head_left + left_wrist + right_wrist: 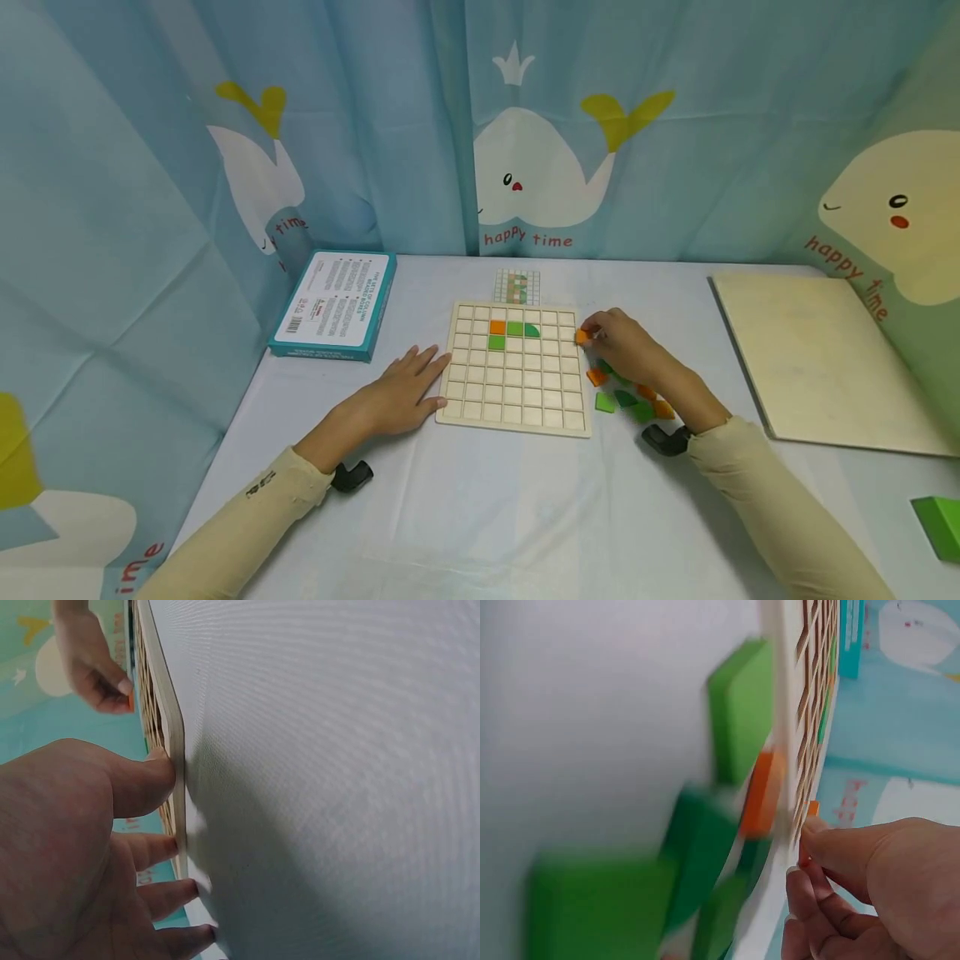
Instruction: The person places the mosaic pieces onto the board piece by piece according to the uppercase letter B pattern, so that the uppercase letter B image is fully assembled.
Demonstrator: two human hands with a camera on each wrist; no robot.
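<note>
A pale wooden grid board (480,392) lies on the table, holding an orange square tile (497,327), two light green square tiles (515,328) and a dark green rounded tile (532,331) in its upper cells. My left hand (405,392) rests with spread fingers at the board's left edge, thumb and fingertips touching the rim. At the upper right edge, my right hand (622,343) pinches an orange tile (582,337) between thumb and fingers. Below that hand lie loose tiles in orange and greens, among them a light green square (605,402) and an orange one (597,377).
A printed pattern card (517,287) lies just beyond the board. To the left is a teal and white box (333,304). A large pale panel (825,358) lies on the right, with a green block (937,527) near the front right. Curtains stand behind.
</note>
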